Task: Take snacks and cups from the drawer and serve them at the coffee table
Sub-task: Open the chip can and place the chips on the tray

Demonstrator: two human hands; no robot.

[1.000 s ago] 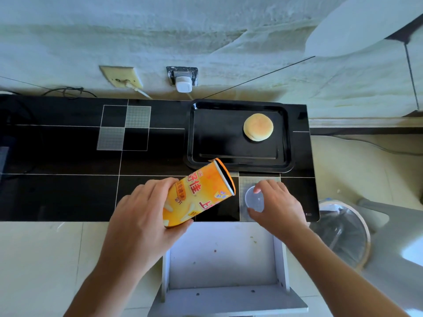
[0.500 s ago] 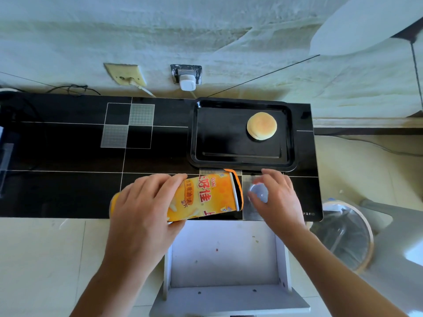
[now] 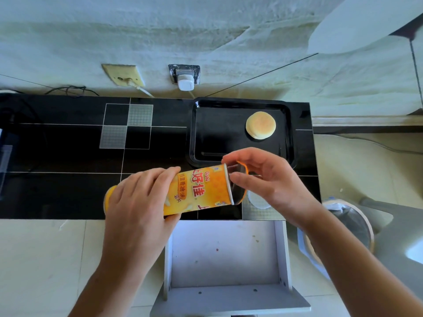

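Item: orange snack canister [image 3: 201, 191], held on its side above the near edge of the black coffee table [image 3: 68, 161], open end toward the right. My left hand [image 3: 139, 202] is wrapped round the canister's closed end, grasping it. My right hand [image 3: 270, 181] is at the mouth, fingers curled about the rim; whether it is pinching an inner tray, a seal or only the rim I cannot tell, since the mouth shows dark and the fingers cover part of it. Item: clear round lid [image 3: 258, 201], lying flat on the table just below the right hand, partly covered by it. Item: black tray [image 3: 196, 133], at the table's far right, touching nothing but the round bun [image 3: 260, 125] that sits in its right half. Item: white drawer [image 3: 224, 255], pulled open below the table edge, floor bare but for specks; no cups visible in it or on the table. Step in hand, as I judge it: opening the canister to serve its contents, the bun already set out. Next move, in my view, calls for a steady left grip while the right draws out or tips the contents toward the tray, keeping the mouth over the tray rather than the table. Not made out: contents of the canister; the drawer's front, cut off at the bottom; the bin [image 3: 343, 227] at right, partly behind my forearm.
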